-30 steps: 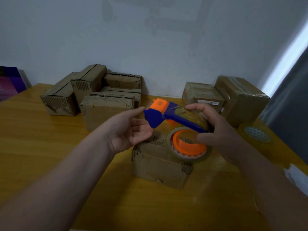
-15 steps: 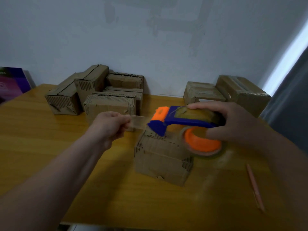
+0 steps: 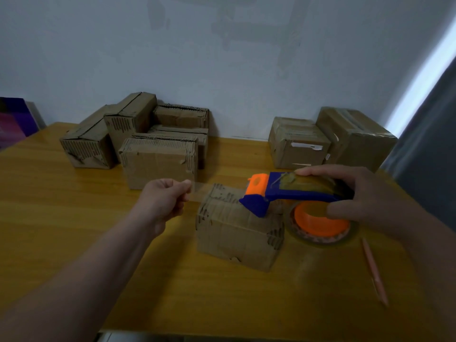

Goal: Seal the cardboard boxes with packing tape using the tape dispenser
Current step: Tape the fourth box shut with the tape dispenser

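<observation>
A small worn cardboard box stands on the yellow wooden table in front of me. My right hand grips a blue and orange tape dispenser with its orange-cored roll, held just above the box's right part. A strip of clear tape runs from the dispenser's mouth leftwards over the box top. My left hand pinches the free end of that strip, left of the box.
Several worn cardboard boxes are grouped at the back left against the wall. Two taped boxes stand at the back right. A pink pencil lies on the table at the right. A purple object leans at the far left.
My left hand closed on the tape end and drew the strip out to the left. The dispenser moved right and down towards the box top.
</observation>
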